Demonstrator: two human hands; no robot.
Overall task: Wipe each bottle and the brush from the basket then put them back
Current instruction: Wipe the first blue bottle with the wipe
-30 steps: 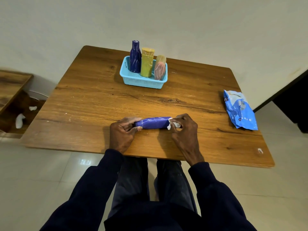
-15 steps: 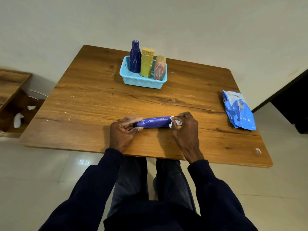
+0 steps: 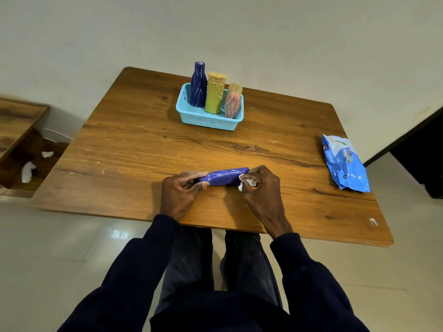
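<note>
A purple bottle [image 3: 225,176] lies sideways over the near part of the wooden table [image 3: 148,149]. My left hand [image 3: 178,192] grips its left end. My right hand [image 3: 261,188] pinches a crumpled white wipe [image 3: 245,182] against the bottle's right end. Farther back stands a light blue basket [image 3: 184,113]. In it stand a dark blue bottle [image 3: 198,85], a yellow bottle [image 3: 215,93] and a pink bottle [image 3: 232,101]. No brush can be made out.
A blue wipes packet [image 3: 345,164] lies near the table's right edge. Left of the table a lower wooden shelf [image 3: 14,121] holds used white tissues [image 3: 27,171]. A wall runs close behind the table's far edge.
My right hand has shifted slightly and bunched the wipe at the bottle's right end. My left hand and the bottle have stayed almost in place.
</note>
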